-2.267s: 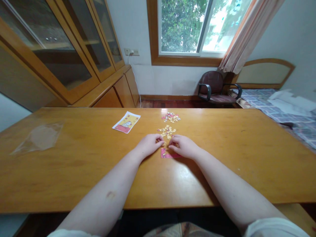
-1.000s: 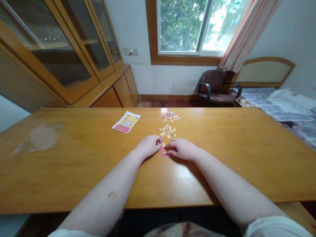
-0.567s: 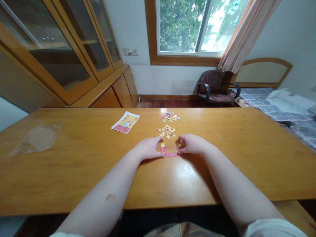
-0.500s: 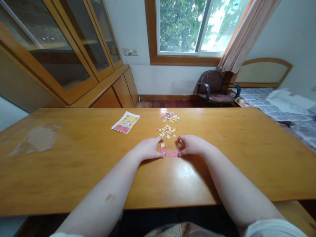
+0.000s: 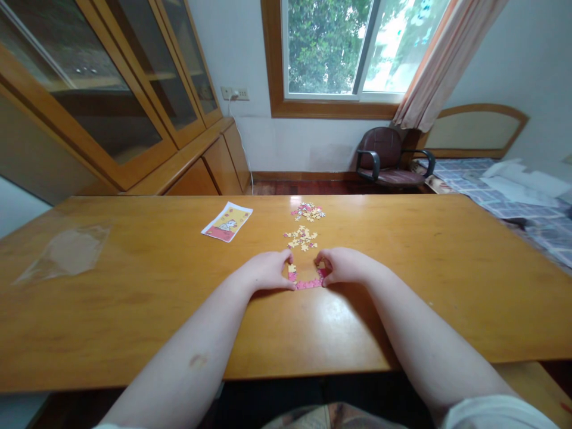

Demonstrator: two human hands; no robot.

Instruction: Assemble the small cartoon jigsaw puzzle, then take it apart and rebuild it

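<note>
A partly joined jigsaw puzzle (image 5: 309,285) lies on the table, a pink bottom row with short sides rising at left and right. My left hand (image 5: 272,270) curls round its left side, thumb at the lower corner and fingers near the yellow piece on top. Round the right side closes my right hand (image 5: 342,266), its thumb at the lower right corner and its fingertips at the upper end, partly hiding the pieces there. Just beyond the hands is a pile of mostly yellow puzzle pieces (image 5: 302,238). Farther back sits a second pile of pink, white and yellow pieces (image 5: 307,211).
A picture card (image 5: 227,222) with a yellow and pink print lies left of the piles. At the far left is a clear plastic bag (image 5: 67,250). The wooden table (image 5: 170,298) stands beside a glass-door cabinet (image 5: 129,143); an armchair (image 5: 388,156) is beyond its back edge.
Both hands have shifted slightly towards me with the joined puzzle pieces. The bottom row now slants a little, its left end lower. The piles and card have stayed put.
</note>
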